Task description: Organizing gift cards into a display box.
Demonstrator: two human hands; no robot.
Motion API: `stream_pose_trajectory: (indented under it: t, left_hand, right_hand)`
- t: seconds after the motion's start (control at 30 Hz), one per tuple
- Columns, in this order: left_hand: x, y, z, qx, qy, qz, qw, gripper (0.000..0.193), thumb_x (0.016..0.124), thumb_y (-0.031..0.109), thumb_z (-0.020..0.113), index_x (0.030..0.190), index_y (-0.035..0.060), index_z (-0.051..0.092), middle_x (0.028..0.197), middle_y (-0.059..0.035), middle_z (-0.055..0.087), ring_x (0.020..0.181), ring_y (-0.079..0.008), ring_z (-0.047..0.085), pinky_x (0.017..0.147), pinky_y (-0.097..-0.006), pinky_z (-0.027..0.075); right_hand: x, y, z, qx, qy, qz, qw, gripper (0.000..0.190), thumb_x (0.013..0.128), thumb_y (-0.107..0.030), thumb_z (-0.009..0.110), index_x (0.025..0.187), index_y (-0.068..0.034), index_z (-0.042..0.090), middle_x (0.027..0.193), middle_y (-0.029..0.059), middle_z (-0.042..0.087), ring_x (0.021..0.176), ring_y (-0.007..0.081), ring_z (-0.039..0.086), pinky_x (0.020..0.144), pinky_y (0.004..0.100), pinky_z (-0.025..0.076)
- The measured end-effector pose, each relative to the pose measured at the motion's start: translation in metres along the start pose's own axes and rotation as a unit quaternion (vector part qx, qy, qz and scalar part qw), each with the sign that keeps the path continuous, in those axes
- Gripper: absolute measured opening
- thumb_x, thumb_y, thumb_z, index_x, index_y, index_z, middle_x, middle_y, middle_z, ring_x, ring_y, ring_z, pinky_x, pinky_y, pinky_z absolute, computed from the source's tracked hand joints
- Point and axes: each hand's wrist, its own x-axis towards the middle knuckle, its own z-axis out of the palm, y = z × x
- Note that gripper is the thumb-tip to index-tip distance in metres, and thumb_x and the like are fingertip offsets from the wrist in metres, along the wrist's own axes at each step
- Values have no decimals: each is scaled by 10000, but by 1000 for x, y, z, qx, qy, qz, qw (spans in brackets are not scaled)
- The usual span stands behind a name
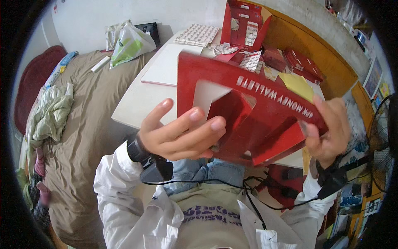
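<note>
A red cardboard display box (217, 70) with cut-out windows and white lettering along one side is tilted in front of me. My right hand (331, 130) grips its right end, the fingers around the edge. At the box's left side my left hand (183, 133) has its fingers spread in front of a window; whether a fingertip touches the cardboard is unclear. Through the cut-outs I see red inner panels. Both wrists carry black straps with devices, and a black cable (214, 180) runs between them across my lap.
Behind the box, a white table (130, 109) bears a white board (174, 63), a patterned stack (197, 34), an upright red display box (242, 31), crumpled patterned paper (250, 60) and a yellow sheet (297, 85). A bed (90, 124) lies left; a fan (381, 140) stands right. Another person's feet (42, 186) show left.
</note>
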Motion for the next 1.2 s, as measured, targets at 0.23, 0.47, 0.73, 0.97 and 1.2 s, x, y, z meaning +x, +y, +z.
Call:
stream_pose_trajectory:
  t: [0.23,0.47,0.73,0.97,1.2]
  left_hand:
    - [-4,2,15,-126,-154,51,979,624,836,653,442,1098,115,621,1280,-66,546,1196,-239,496,1018,-475,348]
    - [-28,29,40,-258,-268,-5,928,686,810,626,499,1161,41,571,1077,-120,575,953,-238,545,831,-391,417]
    - [-32,44,62,-243,-442,-79,860,460,841,264,565,1261,102,470,1209,-131,520,1075,-239,522,862,-365,403]
    - [-31,30,74,-303,-395,-10,867,388,814,138,532,1200,122,545,1267,-110,479,1128,-246,488,927,-365,398]
    - [-40,28,68,-291,-407,-54,864,407,767,209,582,1154,82,588,1139,-105,543,1021,-247,513,846,-355,425]
  right_hand:
    - [-12,29,47,26,-48,92,994,318,727,-81,660,1039,-26,643,881,163,629,766,325,584,708,375,462]
    - [-79,18,105,-26,-158,317,935,235,831,-246,575,971,-76,658,704,175,633,637,354,617,597,454,471]
    - [-87,-10,110,-77,-280,243,925,205,797,-244,589,816,-46,644,761,88,590,732,262,575,672,381,419]
    - [-64,-3,118,81,-205,106,970,297,755,-173,629,1019,-36,620,950,74,569,903,245,553,778,375,439]
    - [-72,-16,121,192,-290,167,923,259,801,-135,567,1029,-24,620,924,94,612,809,276,599,725,365,491]
